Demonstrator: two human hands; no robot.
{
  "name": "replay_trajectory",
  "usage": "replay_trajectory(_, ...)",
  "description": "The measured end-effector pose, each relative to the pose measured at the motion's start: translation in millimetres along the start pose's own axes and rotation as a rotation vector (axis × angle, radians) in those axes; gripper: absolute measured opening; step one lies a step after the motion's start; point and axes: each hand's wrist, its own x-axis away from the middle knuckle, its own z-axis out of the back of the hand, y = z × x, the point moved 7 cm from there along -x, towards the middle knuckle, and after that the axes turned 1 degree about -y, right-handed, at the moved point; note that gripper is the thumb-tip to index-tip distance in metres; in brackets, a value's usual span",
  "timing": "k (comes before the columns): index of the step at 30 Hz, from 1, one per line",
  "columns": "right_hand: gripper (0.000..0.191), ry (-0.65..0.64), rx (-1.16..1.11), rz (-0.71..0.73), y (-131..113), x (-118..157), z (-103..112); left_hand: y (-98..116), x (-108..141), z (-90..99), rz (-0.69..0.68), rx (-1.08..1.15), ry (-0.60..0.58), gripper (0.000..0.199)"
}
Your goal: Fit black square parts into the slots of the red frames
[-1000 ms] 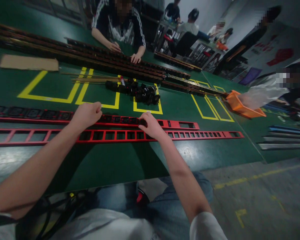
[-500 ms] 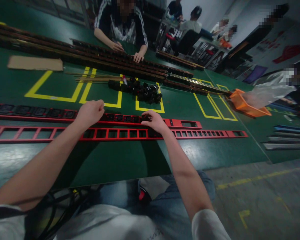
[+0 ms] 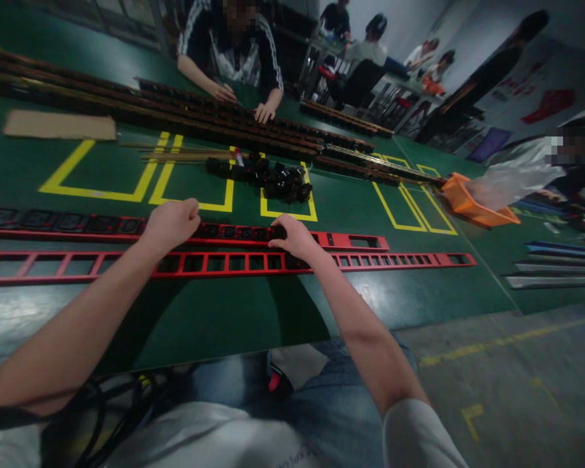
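My left hand [image 3: 171, 223] is closed in a fist above the far red rail, over its row of black parts; whatever it may hold is hidden. My right hand [image 3: 292, 235] rests on the same rail with thumb and fingers bent round a small black part [image 3: 276, 231]. The far red rail [image 3: 341, 242] carries black square inserts [image 3: 102, 223] along its left and middle. Nearer to me lies a second red rail [image 3: 238, 262] with a row of openings. Beyond my hands sits a pile of black parts [image 3: 283, 182].
Long dark strips [image 3: 190, 110] cross the table's far side, where a person works with both hands. A cardboard piece [image 3: 58, 125] lies far left. At the right stand an orange bin [image 3: 478, 203] with clear plastic and several metal strips [image 3: 556, 266]. Other people sit in the background.
The whole view has shifted slightly, so the table's things appear a little further left. Both hands keep nearly the same places over the far red rail.
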Motion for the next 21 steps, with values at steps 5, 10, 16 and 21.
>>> replay_trajectory(5,0.039,0.031,-0.022,-0.043,2.0,1.0,-3.9,-1.7,-2.1,-2.4,0.003,-0.007,-0.01,0.015)
replay_trajectory(10,0.038,0.048,0.001,-0.035,1.2,4.0,-4.7,-2.1,-2.5,-3.0,-0.002,0.045,-0.004,0.015)
replay_trajectory(16,0.035,0.037,0.087,-0.007,-2.4,7.5,-1.9,-0.4,0.0,-0.4,-0.005,0.098,0.006,0.013)
replay_trajectory(21,0.033,0.021,0.111,-0.001,-4.2,8.7,-2.4,2.7,1.0,2.1,-0.007,0.064,0.002,0.014)
